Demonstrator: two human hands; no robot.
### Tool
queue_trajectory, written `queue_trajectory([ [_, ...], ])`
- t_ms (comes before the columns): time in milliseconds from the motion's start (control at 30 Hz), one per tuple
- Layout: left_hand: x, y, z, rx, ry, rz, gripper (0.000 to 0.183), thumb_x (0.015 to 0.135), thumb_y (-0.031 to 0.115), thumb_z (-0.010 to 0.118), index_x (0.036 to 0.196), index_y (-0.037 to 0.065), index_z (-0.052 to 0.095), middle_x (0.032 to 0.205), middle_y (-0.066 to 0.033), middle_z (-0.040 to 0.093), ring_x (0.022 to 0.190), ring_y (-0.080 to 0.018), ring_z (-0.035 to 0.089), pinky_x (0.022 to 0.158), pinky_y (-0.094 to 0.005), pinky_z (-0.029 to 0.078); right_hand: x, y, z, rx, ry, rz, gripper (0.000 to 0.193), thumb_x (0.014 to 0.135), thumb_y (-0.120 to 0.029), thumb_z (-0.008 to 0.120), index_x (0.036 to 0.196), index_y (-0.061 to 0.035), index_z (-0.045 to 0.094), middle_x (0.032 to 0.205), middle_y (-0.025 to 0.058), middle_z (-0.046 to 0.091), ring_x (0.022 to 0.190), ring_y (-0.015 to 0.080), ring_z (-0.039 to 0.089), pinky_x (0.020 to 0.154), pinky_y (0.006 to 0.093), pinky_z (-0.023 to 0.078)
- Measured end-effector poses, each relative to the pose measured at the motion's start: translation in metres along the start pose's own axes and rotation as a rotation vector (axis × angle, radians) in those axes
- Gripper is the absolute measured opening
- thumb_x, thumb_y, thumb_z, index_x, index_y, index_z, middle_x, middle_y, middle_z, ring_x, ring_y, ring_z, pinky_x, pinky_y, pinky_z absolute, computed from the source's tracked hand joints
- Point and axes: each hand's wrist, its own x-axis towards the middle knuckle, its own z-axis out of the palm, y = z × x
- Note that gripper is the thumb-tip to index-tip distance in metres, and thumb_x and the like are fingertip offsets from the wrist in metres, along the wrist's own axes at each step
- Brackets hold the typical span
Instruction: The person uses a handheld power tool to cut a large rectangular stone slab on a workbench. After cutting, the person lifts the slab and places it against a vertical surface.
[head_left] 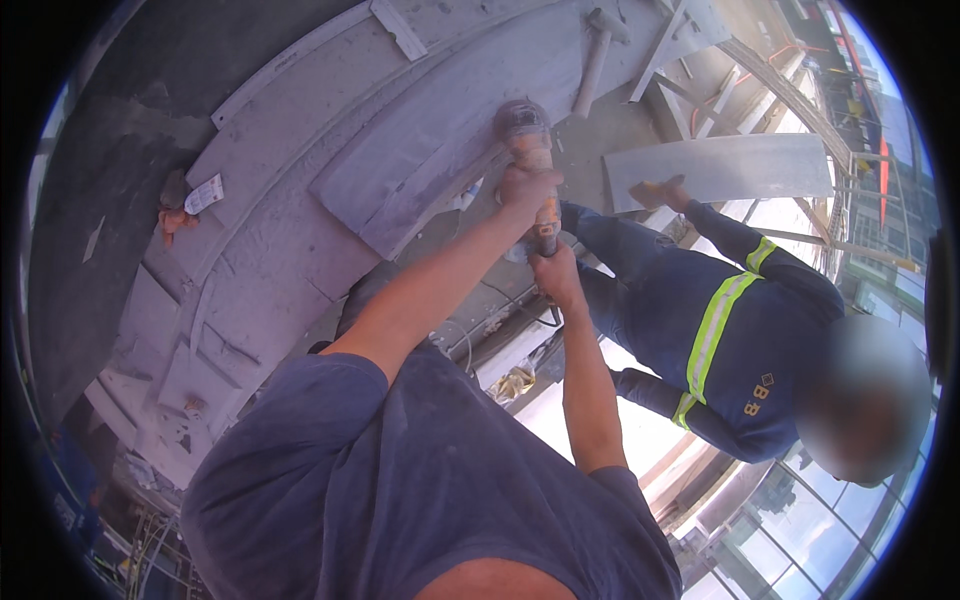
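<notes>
My left hand [530, 190] is wrapped around the middle of an orange and dark angle grinder [532, 150]. Farther back, my right hand [557, 275] is closed on the grinder's rear end, near a dark cord. The grinder's dusty round head rests on or just above a long grey slab [430, 140], close to its right edge; I cannot tell whether the disc touches. Dust hazes the air there. A mallet [597, 65] lies farther along the same slab.
A co-worker [710, 300] in dark clothes with reflective bands stands close on the right, one hand over a grey panel [730, 170]. Timber framing [790, 95] rises behind. At left are a curved ledge [270, 230], an orange cloth [178, 220] and a white labelled packet [205, 194].
</notes>
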Motion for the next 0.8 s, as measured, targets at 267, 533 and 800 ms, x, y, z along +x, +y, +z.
queue_trajectory([
  [267, -0.005, -0.052, -0.023, -0.066, 0.177, 0.046, 0.059, 0.079, 0.016, 0.095, 0.126, -0.004, 0.066, 0.114, -0.0153, 0.074, 0.094, -0.0267, 0.077, 0.079, -0.0454, 0.066, -0.022, 0.013, -0.003, -0.026, -0.150, -0.025, 0.031, 0.086, -0.017, 0.069, 0.109, 0.0048, 0.068, 0.083, 0.0165, 0.073, 0.080, 0.0278, 0.073, 0.076, 0.0445, 0.056],
  [533, -0.001, 0.001, -0.018, 0.006, -0.162, -0.077, 0.052, 0.078, 0.016, 0.092, 0.122, -0.001, 0.069, 0.108, -0.0155, 0.078, 0.086, -0.0265, 0.078, 0.083, -0.0460, 0.065, -0.043, -0.024, 0.030, 0.120, 0.085, 0.006, 0.040, 0.091, -0.024, 0.075, 0.116, 0.0052, 0.063, 0.081, 0.0180, 0.072, 0.073, 0.0286, 0.076, 0.065, 0.0412, 0.057],
  [800, -0.117, -0.033, -0.117, -0.400, -0.559, -0.193, 0.040, 0.092, 0.016, 0.085, 0.127, 0.005, 0.068, 0.110, -0.0111, 0.076, 0.103, -0.0269, 0.078, 0.087, -0.0467, 0.066, -0.135, 0.037, 0.039, 0.628, -0.533, 0.135, 0.040, 0.097, -0.028, 0.083, 0.122, -0.0026, 0.064, 0.075, 0.0046, 0.064, 0.057, 0.0160, 0.063, 0.054, 0.0346, 0.054],
])
